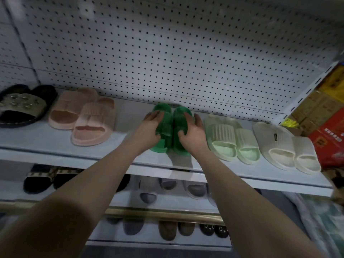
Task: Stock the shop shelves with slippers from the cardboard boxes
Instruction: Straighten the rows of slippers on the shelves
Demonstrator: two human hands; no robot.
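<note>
1. The left hand (149, 127) and the right hand (192, 132) each grip one outer side of the pair of green slippers (166, 128), fingers curled over the straps.
2. The two green slippers are pressed together side by side.
3. The pair sits on the white upper shelf (122, 140), against the pegboard back panel (167, 53).
4. It lies between the pink slippers (83, 116) on the left and the pale green slippers (230, 140) on the right.
5. Cream slippers (283, 146) lie further right, and black studded slippers (22, 107) at the far left.
</note>
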